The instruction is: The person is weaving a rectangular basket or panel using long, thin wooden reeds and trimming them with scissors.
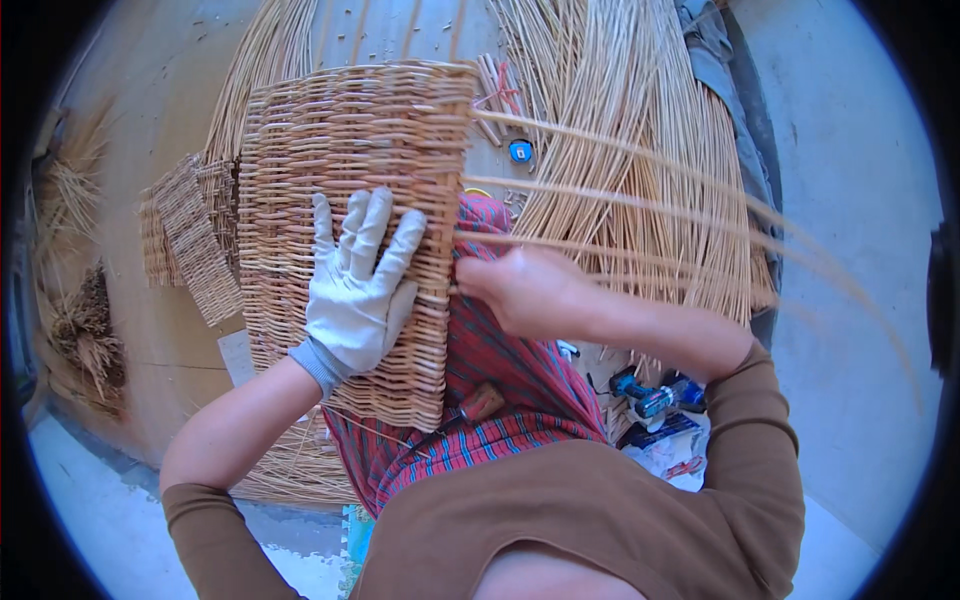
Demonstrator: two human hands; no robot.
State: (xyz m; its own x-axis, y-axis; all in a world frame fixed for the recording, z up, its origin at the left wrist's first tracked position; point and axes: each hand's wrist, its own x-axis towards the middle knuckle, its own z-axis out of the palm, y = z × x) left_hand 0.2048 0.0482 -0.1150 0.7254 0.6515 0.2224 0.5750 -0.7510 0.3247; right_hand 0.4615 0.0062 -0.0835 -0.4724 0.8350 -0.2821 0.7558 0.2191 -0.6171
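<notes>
A woven willow panel (350,135) stands over my lap, with long rods (620,190) sticking out from its right edge, their far ends blurred. My left hand (358,285), in a white glove, lies on the panel's face, fingers stretched apart. At the right edge, my bare right hand (515,290) is closed, fingertips against the weave around a rod, partly hidden. Beneath the panel, a red striped cloth (520,390) covers my lap, with a small wooden-handled tool (485,400) on it.
Smaller woven pieces (195,240) lie at left, near dried bundles (85,340). Long rod bundles (680,140) fill the back right. A blue tape measure (520,151) sits behind the panel. Power drills (655,400) lie by my right elbow.
</notes>
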